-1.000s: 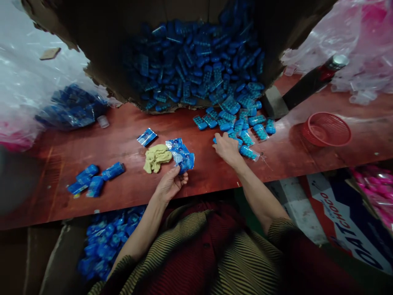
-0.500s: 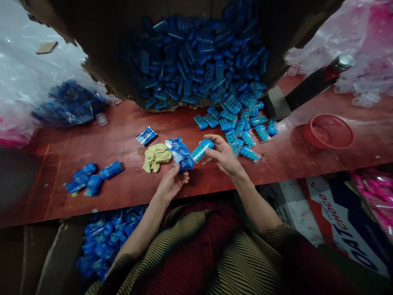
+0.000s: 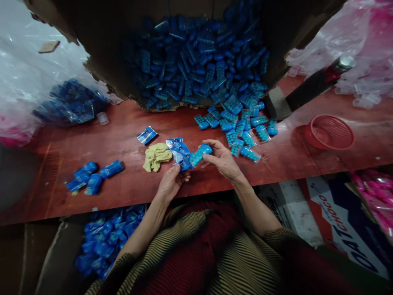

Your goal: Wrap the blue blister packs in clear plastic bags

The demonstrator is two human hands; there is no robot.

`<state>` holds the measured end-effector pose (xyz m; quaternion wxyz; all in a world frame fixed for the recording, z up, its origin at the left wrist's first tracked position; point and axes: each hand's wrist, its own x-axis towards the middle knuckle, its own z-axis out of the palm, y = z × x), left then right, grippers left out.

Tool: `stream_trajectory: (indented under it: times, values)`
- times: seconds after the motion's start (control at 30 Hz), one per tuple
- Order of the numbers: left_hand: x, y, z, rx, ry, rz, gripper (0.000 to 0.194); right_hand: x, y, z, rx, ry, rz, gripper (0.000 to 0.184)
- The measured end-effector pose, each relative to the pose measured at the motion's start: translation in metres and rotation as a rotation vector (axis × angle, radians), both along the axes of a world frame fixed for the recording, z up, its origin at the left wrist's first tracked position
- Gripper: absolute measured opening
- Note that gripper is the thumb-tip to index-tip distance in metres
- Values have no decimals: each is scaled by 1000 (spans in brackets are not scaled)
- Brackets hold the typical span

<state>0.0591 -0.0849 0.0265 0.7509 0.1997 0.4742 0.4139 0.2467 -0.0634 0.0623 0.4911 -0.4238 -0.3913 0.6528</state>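
My left hand (image 3: 172, 181) pinches the lower edge of a printed blue sachet (image 3: 181, 155) over the table. My right hand (image 3: 223, 160) grips a clear container of light-blue balls with a blue cap (image 3: 201, 154) by its capped end. The container's clear end meets the sachet's right side; whether it is inside the opening I cannot tell. Left of the sachet lie a crumpled yellow-green cloth (image 3: 157, 156) and another flat blue sachet (image 3: 147, 135). Several filled blue packets (image 3: 93, 184) rest farther left.
A torn cardboard box (image 3: 104, 78) full of blue-capped containers stands at the back, with loose containers (image 3: 241, 123) spilling out front. On the right are a red basket (image 3: 330, 132) and a dark cylinder with a silver top (image 3: 325, 80). Below the table's front edge sit blue packets (image 3: 104, 241).
My right hand has brought the container slightly left and down, against the sachet's right side. My left hand has hardly moved and still holds the sachet.
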Motion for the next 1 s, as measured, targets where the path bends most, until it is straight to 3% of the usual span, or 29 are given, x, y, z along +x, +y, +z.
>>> stream_trajectory:
  times: [0.5, 0.7, 0.83, 1.0]
  values:
    - [-2, 1, 2, 151, 224, 111, 43, -3, -15, 1, 50, -68, -48, 42]
    - [-2, 0, -1, 174, 203, 137, 42, -7, -26, -1, 133, -144, -79, 38]
    - [3, 2, 4, 122, 145, 173, 42, -15, -32, -14, 142, -172, -102, 38]
    - [12, 4, 11, -31, -16, 177, 33, -30, -40, -37, 273, -400, -289, 32]
